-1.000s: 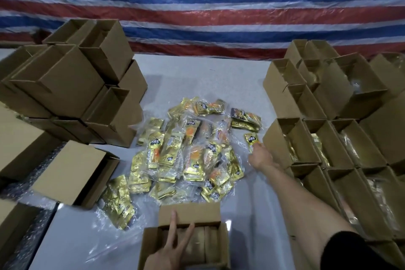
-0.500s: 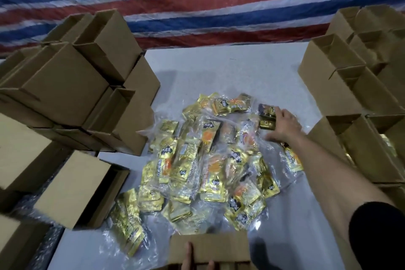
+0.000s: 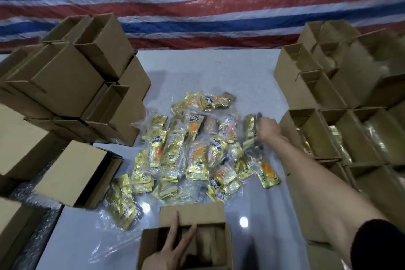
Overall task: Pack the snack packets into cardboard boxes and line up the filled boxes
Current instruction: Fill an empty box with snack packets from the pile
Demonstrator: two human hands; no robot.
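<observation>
Snack packets blurry in right hand

- A striped tarpaulin in red, white and blue bands hangs as the back wall, wrinkled and glossy.
- A pale grey surface runs right up to it.
- Bright spots of overhead light reflect off the near part of the surface.
- Crinkled clear plastic sheeting covers the darker lower-left corner.
</observation>
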